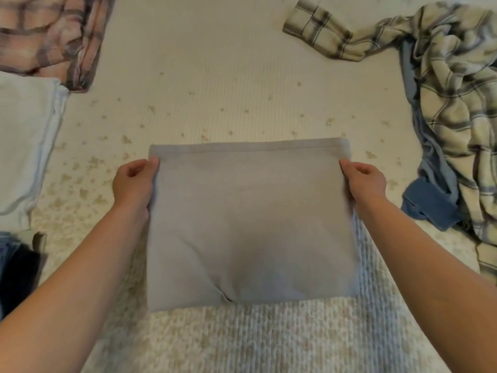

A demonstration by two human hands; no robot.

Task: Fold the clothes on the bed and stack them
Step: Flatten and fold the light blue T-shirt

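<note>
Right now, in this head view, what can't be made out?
- Fingers of left hand and right hand: tucked behind the grey folded garment.
- Pale blue folded item: cut by left edge.
- Dark clothes: cut off, unidentifiable.
- Blue garment: mostly under the plaid shirt.

Cream bedspread (215,76) – ribbed weave, tan speckles, soft light

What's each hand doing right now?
Left hand: closed, gripping the left edge of the folded grey garment.
Right hand: closed, gripping its right edge.
</note>
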